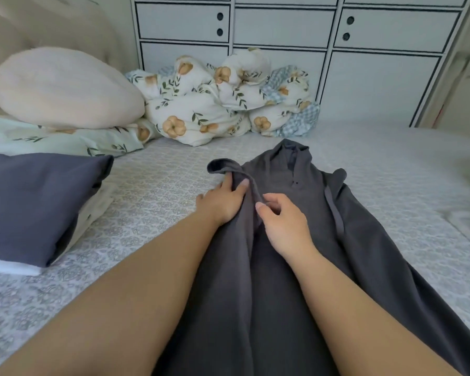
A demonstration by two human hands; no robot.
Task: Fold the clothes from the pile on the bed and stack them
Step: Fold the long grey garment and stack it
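Readable text: none in this view
Dark grey garment (296,240): no label or print legible
Folded navy cloth (38,199): no tag or lettering visible
White cabinet (310,50): no numbers or signs
Floral duvet (215,104): pattern only, no words

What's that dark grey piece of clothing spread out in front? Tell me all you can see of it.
The dark grey garment lies lengthwise on the patterned bed sheet, collar at the far end, with a short buttoned opening below it. It looks like soft, matte knit fabric. Its left short sleeve is folded inward. The left hand grips that sleeve fold; the right hand pinches the folded edge beside it. A thin strap trails down the right side.
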